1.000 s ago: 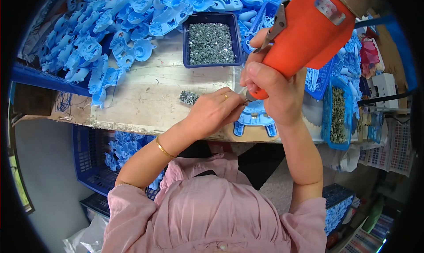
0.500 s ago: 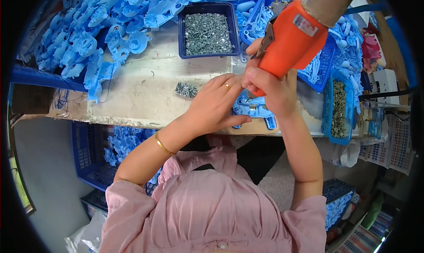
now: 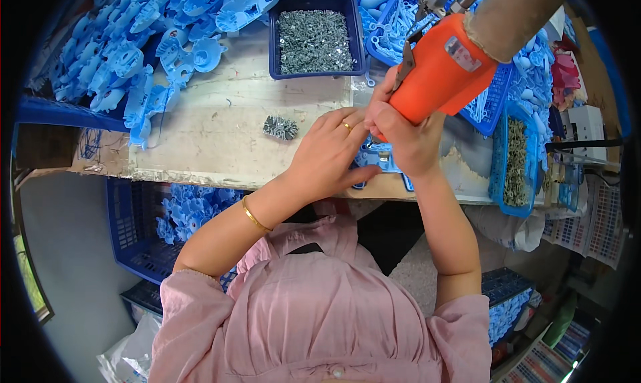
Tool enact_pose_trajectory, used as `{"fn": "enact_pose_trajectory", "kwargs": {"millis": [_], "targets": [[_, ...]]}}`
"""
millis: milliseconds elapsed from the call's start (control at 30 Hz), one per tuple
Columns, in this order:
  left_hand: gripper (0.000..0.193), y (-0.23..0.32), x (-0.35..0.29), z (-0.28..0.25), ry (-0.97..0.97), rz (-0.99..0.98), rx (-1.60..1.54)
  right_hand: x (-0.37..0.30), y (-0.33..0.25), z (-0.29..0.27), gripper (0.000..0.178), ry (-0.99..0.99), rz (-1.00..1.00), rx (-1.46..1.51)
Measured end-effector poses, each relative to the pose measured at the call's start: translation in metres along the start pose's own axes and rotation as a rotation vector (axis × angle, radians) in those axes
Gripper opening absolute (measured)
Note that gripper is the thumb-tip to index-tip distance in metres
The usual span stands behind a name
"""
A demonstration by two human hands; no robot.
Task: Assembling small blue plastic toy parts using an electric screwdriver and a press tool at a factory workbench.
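Note:
My right hand [image 3: 415,141] is wrapped around an orange power screwdriver [image 3: 441,66] with a metal lever along its side. The tool leans down toward a blue plastic part [image 3: 368,157] at the table's front edge. My hands hide its tip and much of the part. My left hand [image 3: 324,152] lies over the part's left side, thumb along the near edge and fingers by the tool's lower end, holding it in place. Beside that hand is a small heap of screws [image 3: 280,128].
A dark blue tray [image 3: 273,52] of small metal pieces stands ahead. Blue plastic shells [image 3: 127,59] are piled at far left. Blue baskets [image 3: 491,119] with slim blue parts sit behind the tool. At right is a light-blue bin [image 3: 498,182] of metal pieces; a blue crate [image 3: 130,239] is below left.
The right hand and screwdriver have shifted slightly, and more of the tool's upper end shows. My left hand stays on the blue part. The whole view has moved a little.

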State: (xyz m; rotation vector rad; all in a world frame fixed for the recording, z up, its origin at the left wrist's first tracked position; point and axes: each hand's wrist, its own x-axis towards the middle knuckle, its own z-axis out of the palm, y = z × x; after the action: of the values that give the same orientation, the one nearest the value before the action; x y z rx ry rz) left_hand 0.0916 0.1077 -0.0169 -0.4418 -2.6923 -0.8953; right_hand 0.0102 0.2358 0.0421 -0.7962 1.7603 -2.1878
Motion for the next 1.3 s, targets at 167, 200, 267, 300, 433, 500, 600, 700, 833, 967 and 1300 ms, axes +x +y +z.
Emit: {"fn": "enact_pose_trajectory", "kwargs": {"millis": [167,200,267,300,433,500,600,700,833,967,1300], "targets": [[0.073,0.001,0.001,0.001,0.031,0.001,0.007,-0.004,0.002,0.002,0.017,0.031,-0.063,-0.061],[0.074,0.002,0.002,0.0,0.017,-0.015,-0.002,-0.002,0.001,0.002,0.017,0.032,-0.07,-0.062],[0.075,0.002,0.003,-0.001,0.007,-0.023,-0.007,0.002,-0.003,0.001,0.019,0.033,0.026,0.102],[0.077,0.002,0.002,0.0,0.025,-0.01,-0.011,0.005,-0.007,0.002,0.019,0.032,0.018,0.103],[0.086,0.002,0.002,-0.007,0.118,-0.04,-0.19,0.027,-0.027,0.009,0.032,-0.091,-0.08,-0.06],[0.09,0.0,0.0,-0.015,0.179,0.01,-0.163,0.043,-0.035,0.018,0.038,-0.16,-0.16,-0.135],[0.083,-0.007,-0.009,-0.015,0.244,-0.111,-0.075,0.058,-0.048,0.032,0.036,-0.133,-0.278,-0.149],[0.08,-0.011,-0.014,-0.018,0.234,-0.093,-0.058,0.05,-0.062,0.035,0.033,0.03,-0.495,-0.399],[0.076,-0.008,-0.018,-0.024,0.19,-0.122,-0.112,0.04,-0.125,0.01,0.031,0.194,-0.631,-0.641],[0.066,0.003,-0.012,-0.023,0.163,-0.003,-0.101,0.12,-0.162,-0.001,0.038,0.097,-0.502,-0.373],[0.052,0.026,0.001,-0.011,0.023,0.14,-0.04,0.134,-0.167,-0.028,0.063,-0.088,-0.507,-0.475]]}}
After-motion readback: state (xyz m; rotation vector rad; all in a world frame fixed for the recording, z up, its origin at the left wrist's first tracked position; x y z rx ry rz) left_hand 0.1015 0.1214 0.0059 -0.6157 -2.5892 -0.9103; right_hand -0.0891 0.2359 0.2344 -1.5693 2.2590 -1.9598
